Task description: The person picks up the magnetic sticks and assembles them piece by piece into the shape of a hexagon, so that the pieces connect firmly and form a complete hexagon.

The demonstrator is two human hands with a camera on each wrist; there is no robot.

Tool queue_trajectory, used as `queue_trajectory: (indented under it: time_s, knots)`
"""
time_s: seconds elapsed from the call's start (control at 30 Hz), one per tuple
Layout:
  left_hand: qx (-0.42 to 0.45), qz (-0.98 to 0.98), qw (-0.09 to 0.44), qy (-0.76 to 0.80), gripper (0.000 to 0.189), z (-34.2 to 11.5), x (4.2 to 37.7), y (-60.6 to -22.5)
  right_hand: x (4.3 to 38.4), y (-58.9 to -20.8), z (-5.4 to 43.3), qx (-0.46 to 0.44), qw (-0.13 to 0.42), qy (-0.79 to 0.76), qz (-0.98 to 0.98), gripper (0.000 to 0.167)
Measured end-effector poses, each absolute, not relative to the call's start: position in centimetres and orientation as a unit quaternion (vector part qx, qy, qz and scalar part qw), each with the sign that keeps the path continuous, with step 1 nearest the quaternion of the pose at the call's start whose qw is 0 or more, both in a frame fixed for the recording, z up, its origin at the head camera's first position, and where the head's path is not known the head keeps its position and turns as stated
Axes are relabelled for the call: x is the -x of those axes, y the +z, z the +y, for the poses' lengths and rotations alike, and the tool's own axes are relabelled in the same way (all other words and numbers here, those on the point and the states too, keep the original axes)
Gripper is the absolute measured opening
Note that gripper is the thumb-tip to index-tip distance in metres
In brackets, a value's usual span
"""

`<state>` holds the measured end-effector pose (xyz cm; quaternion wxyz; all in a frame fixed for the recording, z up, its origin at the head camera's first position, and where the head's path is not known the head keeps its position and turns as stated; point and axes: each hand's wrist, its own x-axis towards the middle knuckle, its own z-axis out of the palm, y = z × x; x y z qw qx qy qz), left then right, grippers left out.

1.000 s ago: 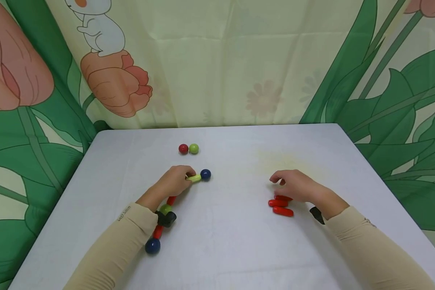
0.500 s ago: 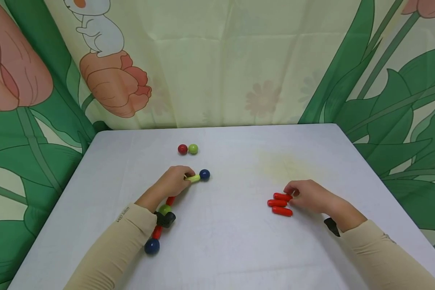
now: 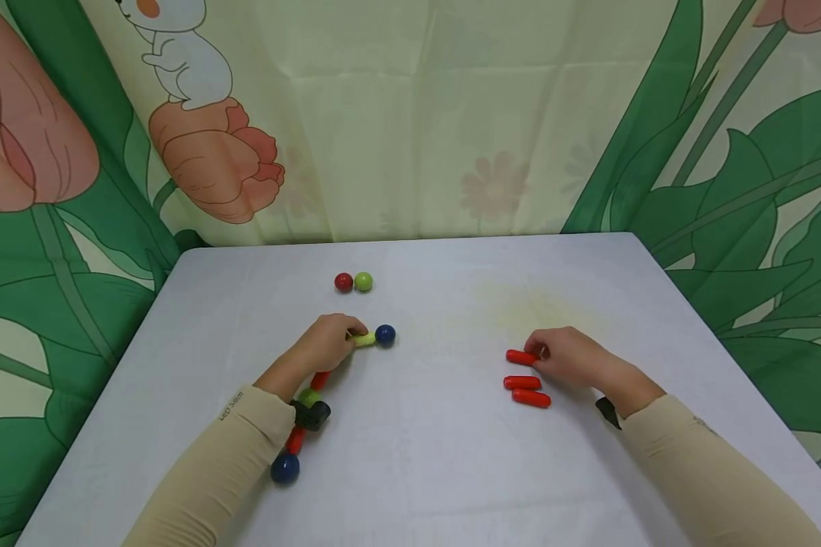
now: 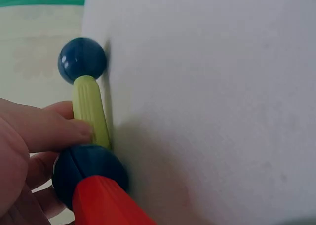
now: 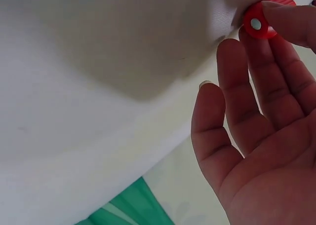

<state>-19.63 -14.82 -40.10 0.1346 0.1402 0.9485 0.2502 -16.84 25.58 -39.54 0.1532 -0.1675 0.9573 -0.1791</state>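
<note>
My left hand [image 3: 323,346] pinches a yellow-green rod [image 4: 89,99] of a ball-and-rod chain. One dark blue ball [image 3: 385,335] caps the far end of that rod; another blue ball [image 4: 89,168] joins it to a red rod [image 4: 111,205] nearer the wrist. Down the chain, partly behind the wrist camera, come a green ball [image 3: 309,397], a second red rod [image 3: 295,440] and a blue end ball [image 3: 285,468]. Between thumb and fingers, my right hand [image 3: 578,358] holds a loose red rod [image 3: 521,357]. Its end, with a pale round spot, shows in the right wrist view.
Two more red rods [image 3: 522,382] lie side by side just in front of the right hand. Toward the back of the white-covered table [image 3: 438,456] sit a red ball [image 3: 343,282] and a green ball [image 3: 363,281]. A patterned curtain [image 3: 417,121] hangs behind the table's far edge.
My right hand has taken hold of the farthest of the three red rods and moved it away from the other two. My left hand keeps its grip; the blue ball ahead has dipped slightly.
</note>
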Motion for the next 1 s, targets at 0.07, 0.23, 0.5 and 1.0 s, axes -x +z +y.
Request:
queue_trajectory:
  time_s: [0.07, 0.23, 0.5, 1.0]
  knots:
    - [-0.139, 0.949, 0.134, 0.250, 0.026, -14.9, 19.6, -40.2, 17.3, -39.4, 25.0, 0.163, 0.160, -0.174, 0.958, 0.021]
    - [-0.133, 0.949, 0.134, 0.252, 0.026, -14.7, 19.6, -40.3, 18.2, -39.2, 23.6, 0.152, 0.172, -0.165, 0.959, 0.025]
    - [-0.117, 0.950, 0.145, 0.252, 0.033, -14.6, 19.6, -40.9, 18.9, -39.1, 21.4, 0.162, 0.178, -0.165, 0.957, 0.025]
    - [-0.128, 0.946, 0.154, 0.256, 0.031, -14.3, 19.7, -40.5, 21.0, -38.1, 15.1, 0.226, 0.167, -0.157, 0.947, 0.020]
